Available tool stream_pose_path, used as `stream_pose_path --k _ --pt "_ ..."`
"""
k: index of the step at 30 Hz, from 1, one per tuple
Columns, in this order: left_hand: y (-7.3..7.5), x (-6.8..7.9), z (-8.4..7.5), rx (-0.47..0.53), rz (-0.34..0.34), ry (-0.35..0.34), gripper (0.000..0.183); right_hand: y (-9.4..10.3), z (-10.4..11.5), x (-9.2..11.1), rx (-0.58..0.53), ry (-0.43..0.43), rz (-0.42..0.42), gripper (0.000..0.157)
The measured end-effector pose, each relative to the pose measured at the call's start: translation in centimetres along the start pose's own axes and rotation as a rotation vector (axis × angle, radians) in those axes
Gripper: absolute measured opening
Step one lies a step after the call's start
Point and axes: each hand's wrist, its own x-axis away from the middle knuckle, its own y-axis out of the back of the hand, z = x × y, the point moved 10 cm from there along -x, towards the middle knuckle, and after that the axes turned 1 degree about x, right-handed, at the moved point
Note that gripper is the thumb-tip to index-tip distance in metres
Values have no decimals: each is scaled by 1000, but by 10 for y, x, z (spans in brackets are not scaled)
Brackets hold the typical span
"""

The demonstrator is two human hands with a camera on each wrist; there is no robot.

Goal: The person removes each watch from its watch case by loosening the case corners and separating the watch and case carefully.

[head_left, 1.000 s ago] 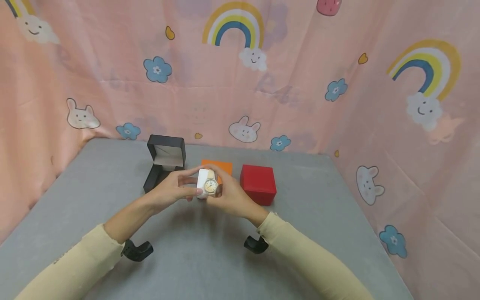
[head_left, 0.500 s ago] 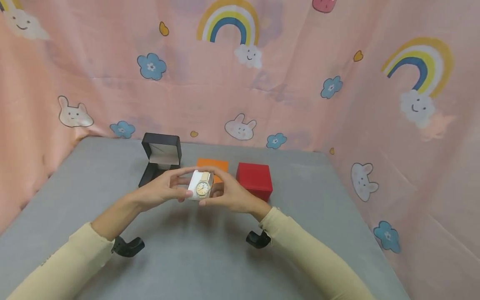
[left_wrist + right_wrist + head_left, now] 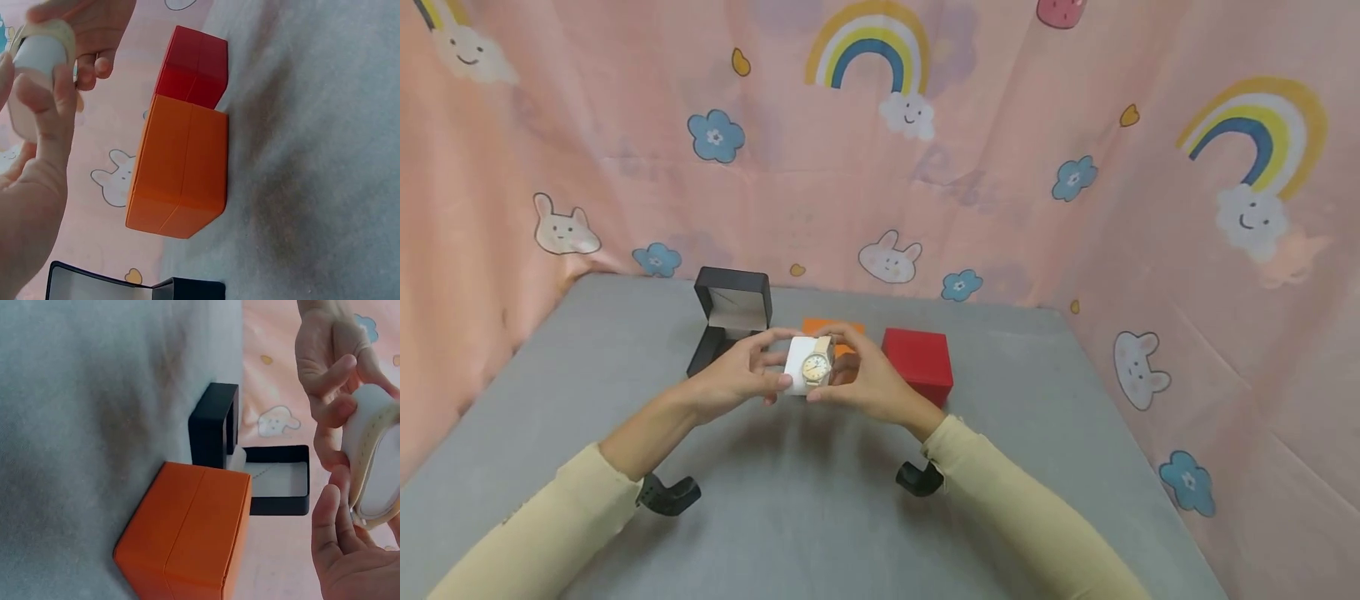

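Note:
A wristwatch (image 3: 816,367) with a pale dial and cream strap is wrapped round a white watch cushion (image 3: 797,354), held up above the table. My left hand (image 3: 730,379) grips the cushion's bare left end between thumb and fingers. On the other side my right hand (image 3: 872,379) holds the watch, thumb at the lower front and index finger near the strap's top. In the right wrist view the right fingers (image 3: 340,519) touch the cream strap (image 3: 369,462). The dial is turned away from both wrist cameras.
Behind the hands stand an open black watch box (image 3: 732,304), an orange box (image 3: 178,165) and a red box (image 3: 917,362). The orange and red boxes are shut. Grey cloth covers the table (image 3: 797,517), and a pink patterned curtain (image 3: 820,200) hangs behind it.
My right index finger has drawn back from the cushion's top toward the strap. The watch and cushion have turned slightly in the hands. The boxes stay in place while the head view shifts a little.

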Motion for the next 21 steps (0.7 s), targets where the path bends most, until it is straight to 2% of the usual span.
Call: stream_pose_path --k 6,12,21 --pt "4 -2 1 -36 -80 8 73 -3 2 -1 -34 -17 1 79" --pt "5 -3 0 -68 -85 18 76 -5 4 -2 -53 -11 -5 78" --pt "9 1 -1 -131 -67 36 76 -8 5 -3 -66 21 47 76"
